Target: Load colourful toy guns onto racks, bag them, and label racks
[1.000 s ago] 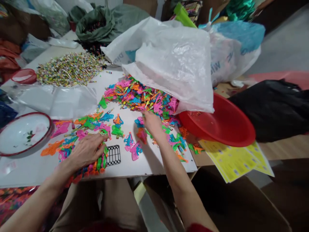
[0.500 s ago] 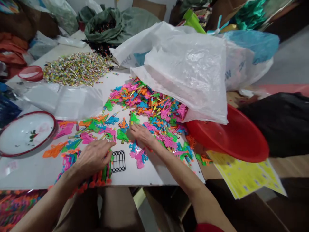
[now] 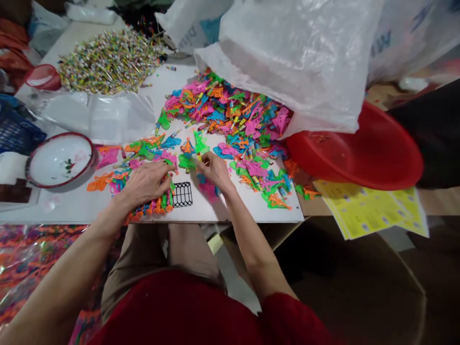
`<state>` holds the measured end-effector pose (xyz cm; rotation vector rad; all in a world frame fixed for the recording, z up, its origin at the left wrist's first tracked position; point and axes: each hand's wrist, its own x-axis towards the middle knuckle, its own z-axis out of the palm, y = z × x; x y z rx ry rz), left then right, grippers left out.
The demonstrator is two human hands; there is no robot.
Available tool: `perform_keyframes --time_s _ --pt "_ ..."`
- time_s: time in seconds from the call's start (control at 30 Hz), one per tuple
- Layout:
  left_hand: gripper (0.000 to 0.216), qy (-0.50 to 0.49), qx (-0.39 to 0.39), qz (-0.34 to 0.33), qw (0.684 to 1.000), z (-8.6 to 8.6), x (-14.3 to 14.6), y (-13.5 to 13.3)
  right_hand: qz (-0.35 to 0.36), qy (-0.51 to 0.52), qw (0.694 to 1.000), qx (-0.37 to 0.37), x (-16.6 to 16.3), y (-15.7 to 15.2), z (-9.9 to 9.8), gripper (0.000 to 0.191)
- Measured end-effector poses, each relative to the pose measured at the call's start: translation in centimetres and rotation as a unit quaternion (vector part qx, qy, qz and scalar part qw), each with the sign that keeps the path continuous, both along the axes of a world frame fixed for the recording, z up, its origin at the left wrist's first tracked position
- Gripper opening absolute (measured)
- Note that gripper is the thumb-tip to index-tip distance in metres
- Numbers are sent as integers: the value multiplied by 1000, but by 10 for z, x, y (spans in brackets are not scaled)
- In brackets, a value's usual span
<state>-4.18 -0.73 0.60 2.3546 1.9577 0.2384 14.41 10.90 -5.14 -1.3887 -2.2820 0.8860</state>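
Note:
My right hand [image 3: 215,170] pinches a small green plastic toy [image 3: 200,142] with a yellow tube-like end, at the middle of the white table [image 3: 247,208]. The fingertips partly hide that end. Another green toy [image 3: 186,161] lies just left of it. My left hand [image 3: 149,182] lies over a packed row of coloured toys [image 3: 154,207] with orange ends, thumb spread away from the fingers; what lies under the palm is hidden. Beside its thumb is a black plastic grid [image 3: 182,194] with round loops. Pink pieces [image 3: 209,190] lie under my right hand, blurred.
A heap of coloured plastic toys [image 3: 230,112] spills from a white plastic bag [image 3: 298,62]. Several small printed tubes [image 3: 111,62] are piled at the back left. An enamel bowl [image 3: 59,160] stands left; a red basin [image 3: 381,148] and yellow sheets [image 3: 359,206] are right.
The camera view has tilted down, showing more of my lap. My right hand has drawn slightly back with the green toy between its fingers. The left hand stays over the row.

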Motion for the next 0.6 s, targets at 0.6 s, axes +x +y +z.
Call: perform_keyframes --time_s 0.6 --pt "38 -2 18 -3 1000 2 1 0 51 283 922 -259 5 -114 -45 15"
